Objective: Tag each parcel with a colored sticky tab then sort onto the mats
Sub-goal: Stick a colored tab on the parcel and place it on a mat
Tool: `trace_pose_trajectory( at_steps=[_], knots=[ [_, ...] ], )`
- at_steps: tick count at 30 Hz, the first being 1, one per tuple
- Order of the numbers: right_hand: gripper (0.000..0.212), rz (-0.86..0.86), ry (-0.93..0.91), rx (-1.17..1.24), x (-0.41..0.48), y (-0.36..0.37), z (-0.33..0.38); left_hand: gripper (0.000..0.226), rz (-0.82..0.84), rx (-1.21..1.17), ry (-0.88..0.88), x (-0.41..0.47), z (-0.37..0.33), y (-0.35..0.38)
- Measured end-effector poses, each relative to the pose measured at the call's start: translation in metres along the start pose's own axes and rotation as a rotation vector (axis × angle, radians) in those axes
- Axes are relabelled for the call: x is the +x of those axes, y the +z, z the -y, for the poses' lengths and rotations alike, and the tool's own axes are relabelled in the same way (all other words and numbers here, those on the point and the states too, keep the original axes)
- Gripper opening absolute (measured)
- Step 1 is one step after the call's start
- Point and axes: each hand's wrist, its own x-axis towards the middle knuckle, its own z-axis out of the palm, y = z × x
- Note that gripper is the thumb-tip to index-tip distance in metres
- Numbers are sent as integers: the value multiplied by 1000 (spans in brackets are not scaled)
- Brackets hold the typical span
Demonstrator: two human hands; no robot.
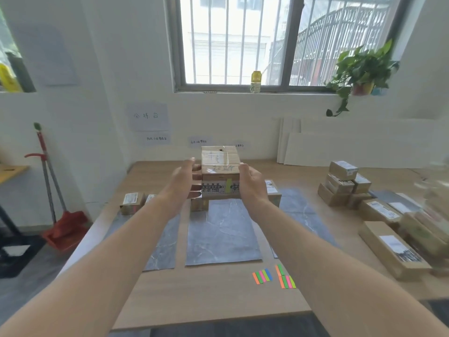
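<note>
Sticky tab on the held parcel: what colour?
Green. The sticky tab sits on the parcel front; head view.

Bottle (255, 81), potted plant (362, 69) on windowsill; red dustpan (68, 228).

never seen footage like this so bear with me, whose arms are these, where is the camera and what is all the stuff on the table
No machine here: a person wears one camera on the head, looking forward and down, so the arms are their own. The left hand and right hand hold a cardboard parcel between them above the middle grey mat; a green tab is stuck on its front. On the wooden table lie coloured sticky tabs, and more parcels are piled at the right.
</note>
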Motion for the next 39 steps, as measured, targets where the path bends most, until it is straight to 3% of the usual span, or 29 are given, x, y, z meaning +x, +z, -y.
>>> trace_pose_trajectory(
  at_steps=[11,20,30,36,39],
  knots=[
    [37,26,34,34,111,-13,-40,48,-55,-7,-78,99,24,45],
    [39,109,93,1,247,-18,-90,40,-164,-40,-158,219,65,90],
    [38,148,193,-11,313,5,-150,44,-165,-42,-274,286,114,104],
    [39,150,330,-31,338,30,-190,62,-88,-49,-358,322,156,100],
    [39,133,381,-49,348,44,-213,44,-84,-61,-419,340,184,98]
  ],
)
